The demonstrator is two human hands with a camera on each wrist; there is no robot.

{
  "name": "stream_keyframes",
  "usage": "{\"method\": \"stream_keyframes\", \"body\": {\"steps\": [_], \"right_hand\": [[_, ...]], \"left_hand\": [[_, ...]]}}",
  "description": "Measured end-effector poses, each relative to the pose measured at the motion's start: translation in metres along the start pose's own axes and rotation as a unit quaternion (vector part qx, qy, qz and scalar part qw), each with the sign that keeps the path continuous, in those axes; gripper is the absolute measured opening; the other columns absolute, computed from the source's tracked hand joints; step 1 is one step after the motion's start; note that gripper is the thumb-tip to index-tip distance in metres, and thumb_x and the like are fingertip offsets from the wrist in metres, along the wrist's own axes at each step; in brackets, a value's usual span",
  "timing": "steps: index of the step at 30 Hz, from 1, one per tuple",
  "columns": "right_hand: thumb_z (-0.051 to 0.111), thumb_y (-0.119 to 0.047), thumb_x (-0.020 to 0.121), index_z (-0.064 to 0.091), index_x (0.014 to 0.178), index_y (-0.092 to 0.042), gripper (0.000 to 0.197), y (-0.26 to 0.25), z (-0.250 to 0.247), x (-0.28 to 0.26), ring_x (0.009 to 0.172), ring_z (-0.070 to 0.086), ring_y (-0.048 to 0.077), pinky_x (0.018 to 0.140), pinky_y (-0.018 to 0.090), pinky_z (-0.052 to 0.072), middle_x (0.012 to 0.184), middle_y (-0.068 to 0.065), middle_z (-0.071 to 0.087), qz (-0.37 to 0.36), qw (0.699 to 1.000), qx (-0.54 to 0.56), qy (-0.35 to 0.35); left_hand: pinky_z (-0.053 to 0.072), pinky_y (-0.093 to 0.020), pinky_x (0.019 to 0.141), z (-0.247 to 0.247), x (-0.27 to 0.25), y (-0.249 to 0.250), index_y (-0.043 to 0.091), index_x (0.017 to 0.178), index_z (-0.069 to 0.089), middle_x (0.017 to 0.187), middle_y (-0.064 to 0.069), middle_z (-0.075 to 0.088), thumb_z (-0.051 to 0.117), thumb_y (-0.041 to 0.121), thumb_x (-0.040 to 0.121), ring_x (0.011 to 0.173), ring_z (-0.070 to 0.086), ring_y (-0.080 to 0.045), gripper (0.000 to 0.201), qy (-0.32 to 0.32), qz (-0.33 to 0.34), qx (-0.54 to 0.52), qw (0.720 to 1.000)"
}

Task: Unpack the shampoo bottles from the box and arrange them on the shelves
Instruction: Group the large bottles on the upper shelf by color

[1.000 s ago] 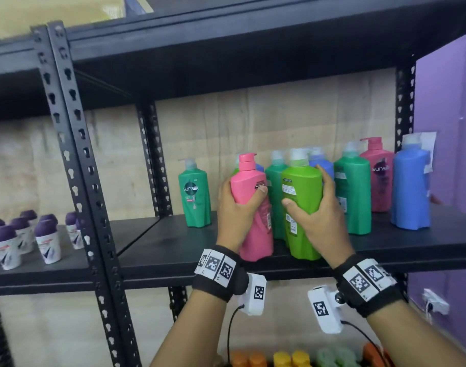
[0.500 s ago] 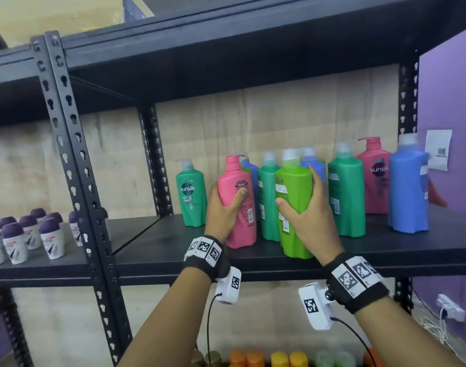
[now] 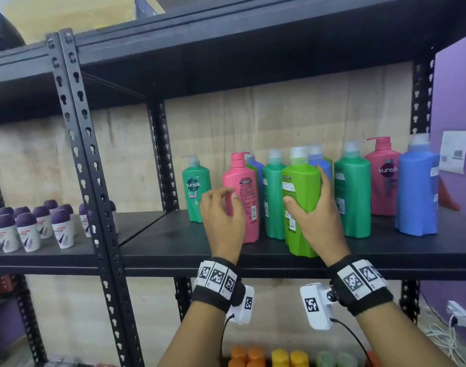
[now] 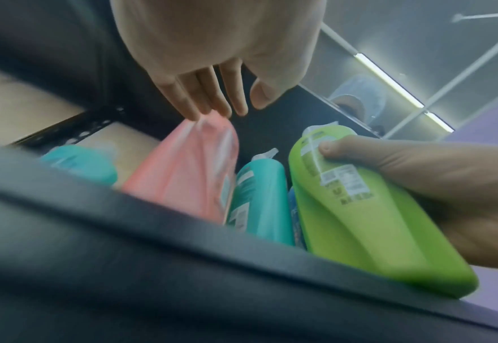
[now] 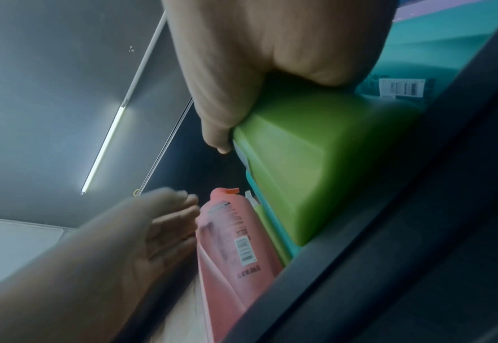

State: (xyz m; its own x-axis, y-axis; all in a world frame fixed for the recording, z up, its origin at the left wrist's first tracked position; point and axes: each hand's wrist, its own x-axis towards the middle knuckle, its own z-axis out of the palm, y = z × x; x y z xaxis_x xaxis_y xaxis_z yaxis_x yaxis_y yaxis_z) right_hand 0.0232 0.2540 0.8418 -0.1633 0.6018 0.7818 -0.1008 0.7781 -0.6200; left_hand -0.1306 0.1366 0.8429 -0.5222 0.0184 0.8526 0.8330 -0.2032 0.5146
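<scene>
Right hand [image 3: 316,221] wraps lime-green shampoo bottle [image 3: 302,197] at waist, base on shelf [image 3: 173,250] near front edge; risk of tipping off.
Left hand [image 3: 222,221] loose, holding nothing, just beside pink pump bottle [image 3: 243,197].
Bottles look rigid, smooth, probably heavy; grip mid-body.
Free room left, toward small green Sunsilk bottle [image 3: 196,189].

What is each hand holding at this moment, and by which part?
The right hand grips the lime green bottle around its mid-body. The left hand holds nothing; its fingers are loose beside the pink bottle.
</scene>
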Motion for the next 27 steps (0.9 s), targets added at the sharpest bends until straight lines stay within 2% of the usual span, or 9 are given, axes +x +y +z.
{"method": "stream_keyframes", "body": {"steps": [3, 5, 8, 12, 15, 18, 20, 24, 27], "right_hand": [[0.077, -0.044, 0.084, 0.021, 0.157, -0.039, 0.093, 0.003, -0.004, 0.0, 0.133, 0.053, 0.024, 0.109, 0.044, 0.046, 0.153, 0.0, 0.047, -0.004, 1.0, -0.012, 0.01], [0.078, -0.043, 0.085, 0.021, 0.158, -0.038, 0.093, 0.005, -0.008, 0.001, 0.134, 0.053, 0.024, 0.109, 0.045, 0.047, 0.154, 0.001, 0.047, -0.009, 1.0, -0.011, 0.015], [0.077, -0.04, 0.085, 0.023, 0.158, -0.036, 0.091, 0.006, -0.013, 0.0, 0.135, 0.05, 0.018, 0.111, 0.044, 0.045, 0.155, -0.002, 0.045, -0.032, 0.999, -0.004, 0.024], [0.076, -0.04, 0.085, 0.024, 0.159, -0.036, 0.09, 0.006, -0.019, -0.001, 0.135, 0.048, 0.016, 0.11, 0.034, 0.041, 0.155, -0.004, 0.043, -0.042, 0.999, -0.002, 0.025], [0.078, -0.033, 0.086, 0.026, 0.159, -0.032, 0.089, 0.005, -0.023, -0.001, 0.138, 0.046, 0.012, 0.112, 0.029, 0.038, 0.156, -0.003, 0.043, -0.048, 0.998, 0.012, 0.024], [0.078, -0.029, 0.087, 0.026, 0.159, -0.03, 0.089, 0.003, -0.027, -0.001, 0.139, 0.046, 0.014, 0.116, 0.036, 0.039, 0.156, -0.002, 0.044, -0.048, 0.998, 0.027, 0.015], [0.077, -0.032, 0.086, 0.025, 0.159, -0.03, 0.09, 0.002, -0.028, -0.003, 0.14, 0.046, 0.014, 0.117, 0.041, 0.039, 0.156, -0.002, 0.043, -0.051, 0.998, 0.034, 0.013], [0.075, -0.046, 0.081, 0.012, 0.158, -0.044, 0.1, 0.0, -0.028, -0.009, 0.131, 0.056, 0.023, 0.11, 0.049, 0.046, 0.152, 0.004, 0.048, -0.032, 0.998, 0.054, 0.028], [0.073, -0.049, 0.082, 0.01, 0.159, -0.048, 0.099, 0.001, -0.027, -0.009, 0.142, 0.046, 0.016, 0.116, 0.047, 0.041, 0.161, -0.006, 0.037, -0.048, 0.997, 0.051, 0.03]], "left_hand": [[0.051, -0.041, 0.093, 0.007, 0.006, 0.021, 0.014, 0.112, 0.068, 0.111, 0.001, 0.061, 0.062, 0.019, 0.097, 0.104, 0.059, -0.016, 0.018, -0.102, 0.072, 0.013, 0.992], [0.052, -0.042, 0.098, 0.018, 0.011, 0.034, 0.01, 0.124, 0.065, 0.12, -0.002, 0.063, 0.06, 0.016, 0.099, 0.111, 0.061, -0.018, 0.026, -0.169, 0.071, -0.011, 0.983], [0.044, -0.042, 0.112, 0.039, 0.015, 0.05, 0.01, 0.145, 0.052, 0.142, -0.004, 0.058, 0.056, 0.018, 0.102, 0.131, 0.053, -0.02, 0.044, -0.218, 0.025, -0.012, 0.975], [0.029, -0.04, 0.124, 0.067, 0.019, 0.063, 0.01, 0.159, 0.032, 0.16, -0.01, 0.042, 0.05, 0.016, 0.104, 0.148, 0.038, -0.026, 0.058, -0.24, -0.063, -0.035, 0.968], [0.023, -0.033, 0.123, 0.082, 0.027, 0.062, 0.007, 0.161, 0.025, 0.164, -0.013, 0.032, 0.054, 0.016, 0.102, 0.153, 0.027, -0.026, 0.066, -0.237, -0.086, -0.023, 0.967], [0.029, -0.033, 0.119, 0.093, 0.034, 0.059, 0.006, 0.159, 0.026, 0.159, -0.017, 0.039, 0.065, 0.022, 0.098, 0.147, 0.036, -0.03, 0.074, -0.239, -0.11, -0.018, 0.965], [0.035, -0.039, 0.118, 0.096, 0.035, 0.057, 0.007, 0.158, 0.027, 0.153, -0.019, 0.044, 0.07, 0.022, 0.095, 0.142, 0.042, -0.034, 0.078, -0.253, -0.11, -0.009, 0.961], [0.034, -0.042, 0.118, 0.092, 0.033, 0.055, 0.009, 0.164, 0.01, 0.157, -0.025, 0.039, 0.064, 0.03, 0.1, 0.145, 0.038, -0.037, 0.086, -0.289, -0.095, 0.041, 0.952], [0.032, -0.041, 0.119, 0.082, 0.032, 0.058, 0.01, 0.165, 0.007, 0.157, -0.023, 0.038, 0.062, 0.03, 0.102, 0.147, 0.036, -0.035, 0.086, -0.292, -0.079, 0.052, 0.952]]}}
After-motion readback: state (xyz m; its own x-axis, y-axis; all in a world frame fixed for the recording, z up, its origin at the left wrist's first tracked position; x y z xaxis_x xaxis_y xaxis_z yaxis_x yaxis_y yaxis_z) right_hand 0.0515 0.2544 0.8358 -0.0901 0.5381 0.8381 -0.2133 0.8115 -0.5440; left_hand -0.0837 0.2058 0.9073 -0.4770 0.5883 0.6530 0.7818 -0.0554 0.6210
